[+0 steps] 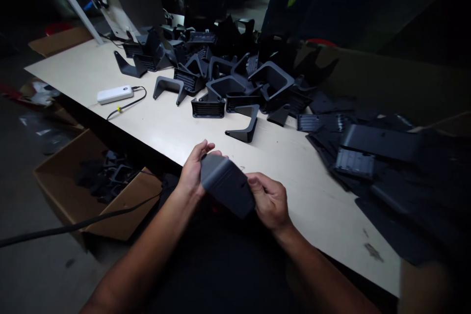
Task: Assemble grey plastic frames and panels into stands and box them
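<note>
A dark grey piece [228, 184] is held in two hands at the middle of the near long edge of the bench [294, 162]. It looks like smooth, dull plastic, with a flat face and a rounded bend. Its left end is cupped by the left hand [191, 169], with the fingers partly bent; some are hidden behind the piece. Its right end is pinched by the right hand [271, 201] – the thumb is laid on it and the fingers are curled in.

Just past the hands, a U-shaped frame [241, 133] is set down on the pale, flat bench top. Behind it, toward the far edge, a messy heap of dark frames [228, 83] is piled, some with square bends and some with ribbed sides. Toward the right end, more dark parts [380, 140] are stacked, and a block with raised lines [355, 162] is seen among them.

Near the left part of the near edge, a smooth white box [115, 94] with round corners is placed – a thin black cord [128, 106] is joined to it. Below that edge, dark bits are kept in an open brown cardboard box [114, 228].
</note>
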The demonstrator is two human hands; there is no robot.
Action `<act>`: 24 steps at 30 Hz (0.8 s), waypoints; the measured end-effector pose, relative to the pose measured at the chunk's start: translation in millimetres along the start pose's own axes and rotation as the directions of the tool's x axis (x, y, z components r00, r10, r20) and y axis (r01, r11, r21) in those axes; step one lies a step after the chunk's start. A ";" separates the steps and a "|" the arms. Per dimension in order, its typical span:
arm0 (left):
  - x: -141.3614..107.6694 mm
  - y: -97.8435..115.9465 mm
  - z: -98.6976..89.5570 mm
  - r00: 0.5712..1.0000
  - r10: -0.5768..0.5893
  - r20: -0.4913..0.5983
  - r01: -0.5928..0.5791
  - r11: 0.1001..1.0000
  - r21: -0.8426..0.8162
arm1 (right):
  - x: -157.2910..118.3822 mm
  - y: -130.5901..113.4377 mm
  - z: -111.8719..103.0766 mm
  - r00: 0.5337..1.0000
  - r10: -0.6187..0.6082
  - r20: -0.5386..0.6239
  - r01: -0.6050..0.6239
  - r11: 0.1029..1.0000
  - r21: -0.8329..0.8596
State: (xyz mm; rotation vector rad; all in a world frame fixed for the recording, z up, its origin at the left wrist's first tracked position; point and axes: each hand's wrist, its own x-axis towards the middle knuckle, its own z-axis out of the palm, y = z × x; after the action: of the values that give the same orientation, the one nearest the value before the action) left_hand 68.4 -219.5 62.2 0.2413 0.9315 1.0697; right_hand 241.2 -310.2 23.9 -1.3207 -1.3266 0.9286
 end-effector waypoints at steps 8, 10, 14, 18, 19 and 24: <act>-1.3 5.4 -21.2 0.873 0.343 0.347 -0.483 0.709 0.514 | 15.2 -23.3 1.6 0.999 0.036 -0.036 -0.032 0.995 0.095; -2.1 7.8 -24.3 0.869 0.364 0.334 -0.492 0.695 0.524 | 22.9 -28.0 2.7 0.999 0.022 -0.027 -0.020 0.995 0.100; -1.8 16.0 -33.4 0.897 0.223 0.381 -0.412 0.732 0.543 | 44.2 -33.0 -0.9 0.995 0.037 0.093 -0.042 0.997 0.057; -2.9 25.2 -39.3 0.879 -0.059 0.474 -0.332 0.637 0.696 | 63.6 -33.2 -6.8 0.940 0.137 0.313 -0.138 0.990 -0.019; -3.2 26.2 -39.5 0.875 -0.087 0.477 -0.325 0.624 0.710 | 67.2 -32.9 -7.9 0.934 0.148 0.324 -0.147 0.989 -0.030; -1.5 20.6 -41.2 0.919 0.009 0.393 -0.279 0.720 0.636 | 78.6 -30.7 -21.0 0.998 -0.010 0.068 0.017 0.994 -0.106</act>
State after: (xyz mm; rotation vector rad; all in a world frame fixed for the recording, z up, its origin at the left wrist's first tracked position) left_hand 24.1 -220.9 49.9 1.1210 0.9404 0.7367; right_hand 263.1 -238.6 68.3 -1.3704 -1.4525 0.9109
